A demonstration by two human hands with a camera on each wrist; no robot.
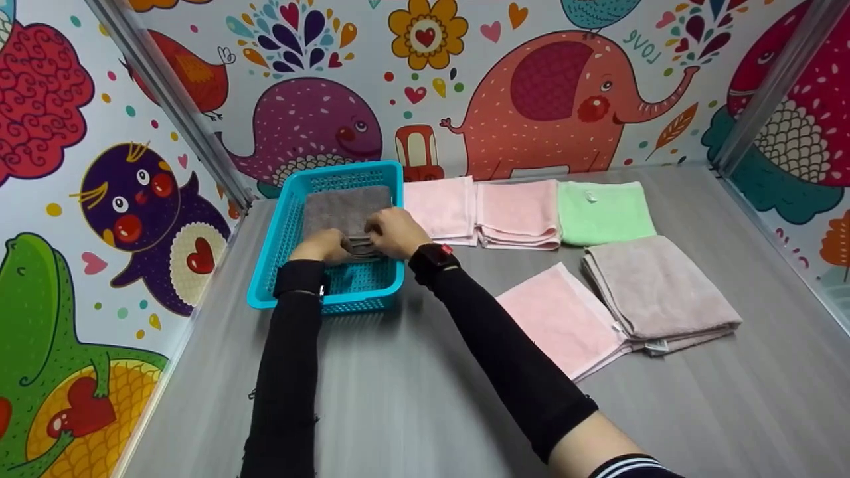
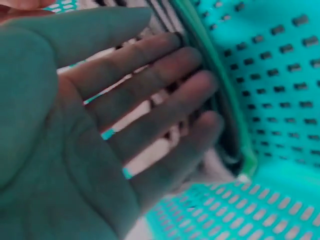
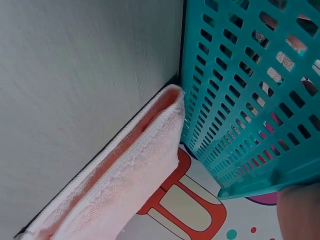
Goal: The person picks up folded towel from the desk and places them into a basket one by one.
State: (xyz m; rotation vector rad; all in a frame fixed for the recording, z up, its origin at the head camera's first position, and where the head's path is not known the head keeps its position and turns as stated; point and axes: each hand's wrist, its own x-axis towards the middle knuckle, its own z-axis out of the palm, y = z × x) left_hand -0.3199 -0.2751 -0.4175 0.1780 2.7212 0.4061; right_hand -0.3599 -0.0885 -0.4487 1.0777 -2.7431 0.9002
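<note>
In the head view a folded grey towel (image 1: 348, 207) lies on a stack inside the blue basket (image 1: 262, 282). My left hand (image 1: 323, 245) is inside the basket at the near edge of the stack. The left wrist view shows its fingers (image 2: 165, 107) nearly straight and spread, tips against the layered towel edges (image 2: 162, 15). At the near right corner of the grey towel, my right hand (image 1: 398, 232) reaches over the basket's side and pinches the towel edge with curled fingers. Most of that hand is out of the right wrist view.
Two folded pink towels (image 1: 438, 209) and a green towel (image 1: 605, 212) line the back wall, right of the basket. Nearer, a pink towel (image 1: 564, 322) lies partly under a larger beige towel (image 1: 664, 289). Printed panels (image 1: 425, 93) enclose the grey table (image 1: 398, 398).
</note>
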